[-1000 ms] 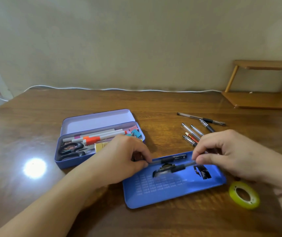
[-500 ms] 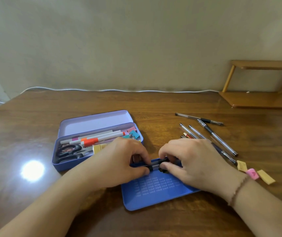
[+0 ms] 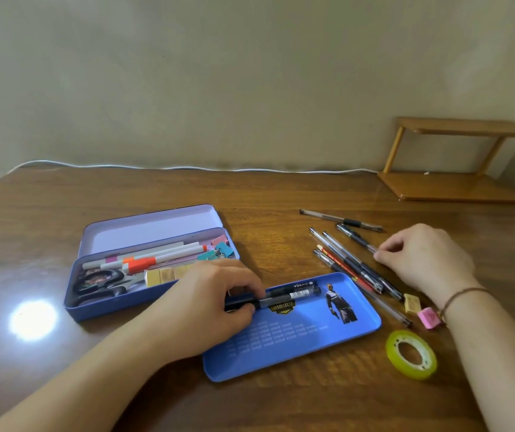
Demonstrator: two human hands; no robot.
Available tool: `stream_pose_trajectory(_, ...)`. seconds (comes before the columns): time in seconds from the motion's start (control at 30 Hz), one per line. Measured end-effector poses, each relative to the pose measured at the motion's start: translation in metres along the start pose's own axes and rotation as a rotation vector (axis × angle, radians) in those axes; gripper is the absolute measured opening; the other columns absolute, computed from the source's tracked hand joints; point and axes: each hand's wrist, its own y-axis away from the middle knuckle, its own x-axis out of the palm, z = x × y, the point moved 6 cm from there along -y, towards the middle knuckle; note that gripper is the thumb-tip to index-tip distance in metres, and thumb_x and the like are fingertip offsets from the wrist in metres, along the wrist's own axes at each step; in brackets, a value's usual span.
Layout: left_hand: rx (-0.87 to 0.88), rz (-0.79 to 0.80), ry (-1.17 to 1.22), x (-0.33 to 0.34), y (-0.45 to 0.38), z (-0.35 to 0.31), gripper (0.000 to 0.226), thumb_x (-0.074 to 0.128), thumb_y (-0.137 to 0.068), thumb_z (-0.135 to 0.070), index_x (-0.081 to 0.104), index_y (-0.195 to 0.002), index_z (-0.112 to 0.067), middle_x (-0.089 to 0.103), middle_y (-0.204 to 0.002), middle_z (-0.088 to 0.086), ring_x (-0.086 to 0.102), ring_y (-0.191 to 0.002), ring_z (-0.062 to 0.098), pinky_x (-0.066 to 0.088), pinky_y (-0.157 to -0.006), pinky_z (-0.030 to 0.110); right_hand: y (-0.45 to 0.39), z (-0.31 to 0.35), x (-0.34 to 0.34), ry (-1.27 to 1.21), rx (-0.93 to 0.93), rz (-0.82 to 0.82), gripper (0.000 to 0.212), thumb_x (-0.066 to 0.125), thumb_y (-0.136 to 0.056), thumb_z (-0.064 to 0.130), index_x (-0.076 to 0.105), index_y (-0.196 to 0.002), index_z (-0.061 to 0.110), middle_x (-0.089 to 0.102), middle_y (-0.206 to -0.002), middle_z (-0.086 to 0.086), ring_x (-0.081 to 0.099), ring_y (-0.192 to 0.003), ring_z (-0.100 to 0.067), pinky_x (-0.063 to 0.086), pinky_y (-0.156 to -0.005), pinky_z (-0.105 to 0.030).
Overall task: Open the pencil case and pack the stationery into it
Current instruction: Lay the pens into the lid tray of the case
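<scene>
The open blue pencil case [image 3: 109, 307] at the left holds markers, scissors, binder clips and yellow erasers. A separate blue tray [image 3: 300, 347] lies in front of it with two black pens [image 3: 293, 294] along its far edge. My left hand [image 3: 209, 304] pinches the left ends of those pens. My right hand [image 3: 424, 257] is at the loose pens [image 3: 353, 263] on the table to the right, with its fingertips closed on the end of one clear pen [image 3: 357, 238].
A yellow-green tape roll [image 3: 412, 353] lies at the front right. A pink eraser [image 3: 428, 318] and a tan eraser [image 3: 412, 302] sit by my right wrist. A wooden shelf [image 3: 455, 185] stands at the back right. A white cable [image 3: 187, 167] runs along the wall.
My right hand has left the tray and moved right to the loose pens. My left hand stays on the pens in the tray.
</scene>
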Motion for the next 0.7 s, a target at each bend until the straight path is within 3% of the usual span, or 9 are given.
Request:
stream_pose_trajectory(0.1, 0.022, 0.019, 0.013, -0.001, 0.000, -0.001, 0.021, 0.071, -0.080, -0.018, 0.073, -0.088, -0.038, 0.063, -0.096, -0.025, 0.059, -0.098, -0.002, 0.049, -0.080, 0.012, 0.009, 0.009, -0.017, -0.080, -0.096, -0.106, 0.012, 0.068, -0.088, 0.036, 0.074, -0.093, 0.027, 0.064, -0.080, 0.009, 0.051, -0.066, -0.004, 0.039, -0.049, -0.021)
stream_pose_trajectory(0.23, 0.027, 0.019, -0.005, -0.004, 0.000, -0.001, 0.021, 0.070, -0.079, -0.017, 0.072, -0.086, -0.037, 0.063, -0.095, -0.024, 0.058, -0.096, -0.001, 0.048, -0.076, 0.010, 0.031, 0.033, -0.030, -0.619, -0.246, -0.124, 0.011, 0.071, -0.085, 0.022, 0.064, -0.093, 0.021, 0.066, -0.069, 0.002, 0.060, -0.059, -0.010, 0.042, -0.051, -0.021)
stream_pose_trajectory(0.3, 0.037, 0.018, -0.031, -0.004, 0.001, -0.001, 0.021, 0.069, -0.078, -0.017, 0.069, -0.086, -0.037, 0.061, -0.094, -0.024, 0.057, -0.093, -0.003, 0.045, -0.073, 0.007, 0.045, 0.049, -0.027, -0.896, -0.288, 0.010, 0.034, 0.070, -0.086, 0.012, 0.051, -0.114, 0.019, 0.068, -0.070, -0.012, 0.060, -0.049, -0.017, 0.045, -0.044, -0.027)
stream_pose_trajectory(0.4, 0.052, 0.018, -0.048, -0.003, 0.001, -0.002, 0.019, 0.070, -0.080, -0.024, 0.067, -0.092, -0.038, 0.059, -0.097, -0.025, 0.056, -0.092, -0.005, 0.044, -0.074, 0.006, 0.064, 0.064, -0.025, -1.029, -0.397, 0.102, 0.091, 0.067, -0.087, 0.003, 0.015, -0.139, 0.056, 0.069, -0.071, -0.019, 0.065, -0.049, -0.030, 0.051, -0.044, -0.031)
stream_pose_trajectory(0.43, 0.056, 0.025, -0.051, -0.003, 0.001, -0.003, 0.019, 0.070, -0.080, -0.025, 0.067, -0.093, -0.039, 0.058, -0.098, -0.026, 0.056, -0.092, -0.006, 0.044, -0.074, 0.006, 0.069, 0.068, -0.027, -1.026, -0.436, 0.102, 0.096, 0.066, -0.087, 0.001, 0.011, -0.140, 0.060, 0.068, -0.069, -0.019, 0.066, -0.050, -0.031, 0.054, -0.046, -0.031)
stream_pose_trajectory(0.47, 0.068, 0.030, -0.049, -0.002, 0.002, -0.003, 0.019, 0.070, -0.081, -0.025, 0.067, -0.093, -0.039, 0.058, -0.099, -0.026, 0.056, -0.093, -0.005, 0.044, -0.075, 0.007, 0.073, 0.071, -0.028, -1.028, -0.480, 0.100, 0.091, 0.066, -0.088, 0.002, 0.016, -0.141, 0.057, 0.069, -0.070, -0.018, 0.069, -0.053, -0.030, 0.056, -0.047, -0.032)
stream_pose_trajectory(0.53, 0.071, 0.023, -0.046, -0.003, 0.001, -0.002, 0.020, 0.070, -0.082, -0.022, 0.067, -0.092, -0.038, 0.060, -0.099, -0.024, 0.057, -0.094, -0.001, 0.047, -0.075, 0.011, 0.075, 0.075, -0.027, -1.012, -0.555, 0.125, 0.061, 0.064, -0.088, 0.008, 0.043, -0.138, 0.034, 0.074, -0.084, -0.011, 0.074, -0.066, -0.025, 0.058, -0.052, -0.031)
stream_pose_trajectory(0.6, 0.056, -0.066, 0.007, -0.009, 0.000, -0.001, 0.018, 0.067, -0.084, -0.019, 0.068, -0.090, -0.036, 0.063, -0.094, -0.020, 0.060, -0.090, 0.004, 0.050, -0.070, 0.016, 0.077, 0.077, -0.022, -0.958, -0.607, 0.189, 0.039, 0.061, -0.089, 0.014, 0.058, -0.127, 0.024, 0.076, -0.099, 0.002, 0.075, -0.077, -0.017, 0.058, -0.055, -0.026)
stream_pose_trajectory(0.7, 0.019, -0.203, 0.327, -0.021, 0.000, -0.004, 0.016, 0.059, -0.089, -0.037, 0.070, -0.096, -0.030, 0.068, -0.087, -0.012, 0.065, -0.084, 0.012, 0.054, -0.069, 0.025, 0.091, 0.085, -0.024, -0.732, -0.772, 0.023, 0.023, 0.061, -0.090, 0.020, 0.069, -0.111, 0.026, 0.075, -0.079, 0.011, 0.070, -0.057, -0.007, 0.053, -0.048, -0.018)
